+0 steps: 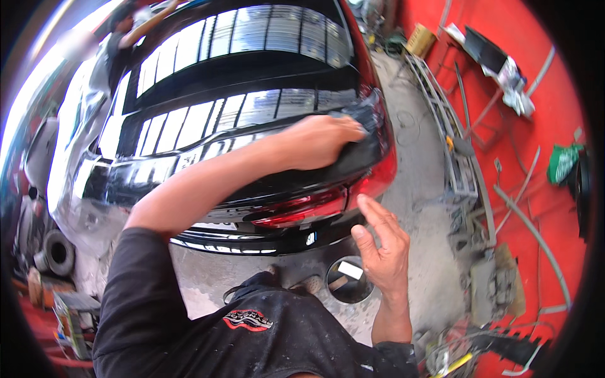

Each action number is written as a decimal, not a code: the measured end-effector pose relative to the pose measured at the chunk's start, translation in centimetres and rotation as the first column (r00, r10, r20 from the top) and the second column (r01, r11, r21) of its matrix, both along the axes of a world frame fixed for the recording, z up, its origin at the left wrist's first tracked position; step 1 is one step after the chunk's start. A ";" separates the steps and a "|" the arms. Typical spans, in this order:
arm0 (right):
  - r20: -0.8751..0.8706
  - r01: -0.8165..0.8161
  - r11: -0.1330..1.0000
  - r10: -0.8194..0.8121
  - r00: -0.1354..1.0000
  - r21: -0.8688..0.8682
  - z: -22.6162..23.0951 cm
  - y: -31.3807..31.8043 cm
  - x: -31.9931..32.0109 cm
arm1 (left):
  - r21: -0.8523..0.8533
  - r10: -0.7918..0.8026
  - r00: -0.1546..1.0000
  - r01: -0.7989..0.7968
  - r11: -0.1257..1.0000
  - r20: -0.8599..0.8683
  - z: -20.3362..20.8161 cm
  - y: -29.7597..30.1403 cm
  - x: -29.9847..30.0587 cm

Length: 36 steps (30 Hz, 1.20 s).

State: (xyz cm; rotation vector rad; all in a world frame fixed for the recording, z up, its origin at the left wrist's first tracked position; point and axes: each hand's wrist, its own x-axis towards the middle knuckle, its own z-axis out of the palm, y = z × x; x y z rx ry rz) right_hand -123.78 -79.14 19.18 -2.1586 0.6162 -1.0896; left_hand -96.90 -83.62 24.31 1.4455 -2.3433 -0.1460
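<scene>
A glossy black car (pixel 246 88) fills the middle, its rear toward me. My left hand (pixel 321 142) reaches across to the right rear corner of the trunk lid. Its fingers are closed on a dark, bunched cloth (pixel 364 113) that lies against the body there. Just below, the red tail light (pixel 302 211) wraps around the corner. Close to that light my right hand (pixel 384 246) hovers with straight fingers and the thumb apart, holding nothing. Whether its fingertips touch the car I cannot tell.
Another person (pixel 120 53) leans over the car's far left side. Clear plastic sheeting (pixel 101 217) hangs there, near tires (pixel 58 251). A round dark bucket (pixel 353 293) stands by my feet. Along the red wall (pixel 529 189) runs a metal frame (pixel 441 120); clutter lies at lower right.
</scene>
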 end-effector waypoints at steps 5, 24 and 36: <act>0.067 0.129 0.990 -0.132 0.989 0.048 -0.2 -0.4 4.3 | 0.006 0.099 0.948 -0.102 0.995 -0.303 0.3 -3.0 -1.8; 0.046 0.175 0.973 -0.171 0.984 -0.147 4.0 4.0 9.3 | 0.262 0.248 0.810 -0.121 0.957 -0.531 3.5 12.3 1.8; -0.287 0.219 0.891 -0.348 0.892 -0.399 4.3 -6.6 11.3 | 0.010 0.588 0.809 -0.588 0.809 -0.004 -0.8 26.7 11.8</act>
